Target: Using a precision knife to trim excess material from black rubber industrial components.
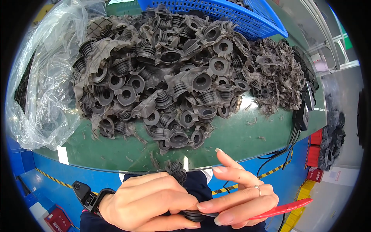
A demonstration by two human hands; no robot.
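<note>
Basket [247,18], scraps [278,79] and bellows pile [162,100] crowd the table [239,135]; hands [148,199] [247,193] hold a ribbed part [194,216] and red tool [288,208].

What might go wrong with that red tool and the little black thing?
The red tool in the right hand seems to point toward the left hand; a slip might poke the fingers, though its sharpness isn't clear.

The left hand holds the small dark piece off the green table, so it might drop.

Cables hang over the table's edge; someone might snag them.
</note>
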